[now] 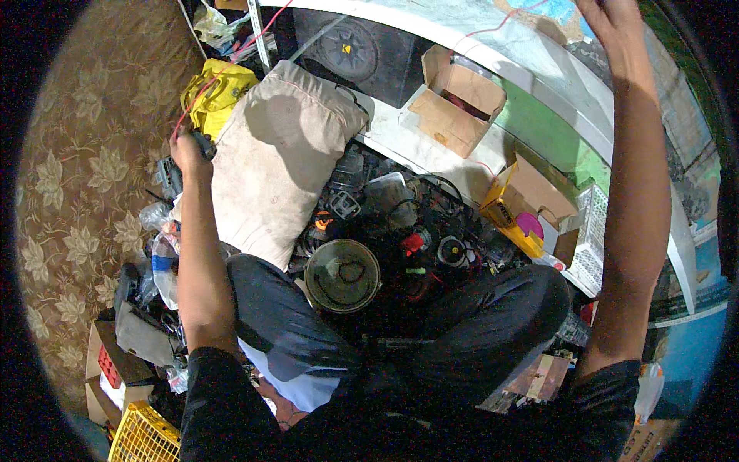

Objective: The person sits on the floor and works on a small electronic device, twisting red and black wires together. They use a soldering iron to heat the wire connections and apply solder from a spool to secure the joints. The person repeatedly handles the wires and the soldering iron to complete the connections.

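My left hand [189, 152] is raised at the left, its fingers closed on a thin red wire [202, 98]. The wire runs up and to the right, leaving the picture at the top. Just beside these fingers is a small dark object [203, 145]; whether I hold it too, I cannot make out. My right hand [613, 17] is lifted to the upper right corner, where the top edge cuts off its fingertips. Another stretch of red wire [504, 21] passes to its left. A beige cushion [265, 162] lies beside my left forearm.
Between my knees stands a round metal tin [342, 276], with dark clutter behind it. Open cardboard boxes [454, 115] sit on the white ledge near a black speaker box [346, 50]. A yellow bag [219, 96] is by the cushion, and a yellow basket [145, 435] is at lower left.
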Motion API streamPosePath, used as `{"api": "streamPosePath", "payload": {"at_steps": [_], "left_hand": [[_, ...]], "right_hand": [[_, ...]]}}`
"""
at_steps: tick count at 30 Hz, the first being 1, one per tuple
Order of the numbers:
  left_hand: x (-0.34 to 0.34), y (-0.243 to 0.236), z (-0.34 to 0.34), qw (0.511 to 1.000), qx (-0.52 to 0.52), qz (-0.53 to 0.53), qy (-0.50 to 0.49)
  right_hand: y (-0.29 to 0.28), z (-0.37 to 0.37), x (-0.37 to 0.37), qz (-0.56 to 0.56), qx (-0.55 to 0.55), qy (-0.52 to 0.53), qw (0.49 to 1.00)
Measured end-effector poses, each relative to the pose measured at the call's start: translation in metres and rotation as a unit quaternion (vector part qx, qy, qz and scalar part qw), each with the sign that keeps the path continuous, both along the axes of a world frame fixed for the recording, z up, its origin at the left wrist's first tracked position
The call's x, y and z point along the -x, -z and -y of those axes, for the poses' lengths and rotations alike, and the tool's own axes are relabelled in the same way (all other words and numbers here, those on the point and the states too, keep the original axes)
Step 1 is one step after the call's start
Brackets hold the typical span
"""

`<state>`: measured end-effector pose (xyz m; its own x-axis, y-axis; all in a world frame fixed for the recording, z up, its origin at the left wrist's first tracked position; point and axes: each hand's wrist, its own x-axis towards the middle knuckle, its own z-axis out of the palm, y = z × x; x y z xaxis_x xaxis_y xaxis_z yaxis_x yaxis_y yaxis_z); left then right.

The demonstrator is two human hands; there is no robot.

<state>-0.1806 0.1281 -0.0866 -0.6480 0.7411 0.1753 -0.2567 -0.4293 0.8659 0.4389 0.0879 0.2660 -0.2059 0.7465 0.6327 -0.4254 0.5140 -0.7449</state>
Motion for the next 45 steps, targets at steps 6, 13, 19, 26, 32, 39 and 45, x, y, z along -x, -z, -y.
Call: {"api": "streamPosePath", "payload": {"at_steps": [6,13,19,26,32,39,45], "left_hand": [[-0.015,-0.016,0.02,0.997,0.051,-0.024,-0.051],[-0.045,-0.016,0.03,0.957,0.182,-0.207,0.088],[-0.111,0.009,0.046,0.865,0.238,-0.312,0.312],[-0.156,0.072,0.035,0.713,0.23,-0.517,0.414],[-0.181,0.151,0.017,0.644,0.228,-0.58,0.444],[-0.17,0.278,-0.013,0.58,0.096,-0.663,0.463],[-0.2,0.267,-0.002,0.568,0.11,-0.621,0.529]], "right_hand": [[0.034,0.085,0.078,0.326,-0.001,0.23,0.917],[0.193,0.068,0.105,0.503,-0.122,0.405,0.754],[0.257,0.039,0.088,0.574,-0.06,0.374,0.726],[0.29,0.009,0.103,0.513,-0.037,0.418,0.749],[0.28,0.023,0.116,0.557,0.023,0.405,0.725],[0.314,0.007,0.11,0.538,0.0,0.321,0.78],[0.327,0.011,0.111,0.615,0.068,0.206,0.758]]}}
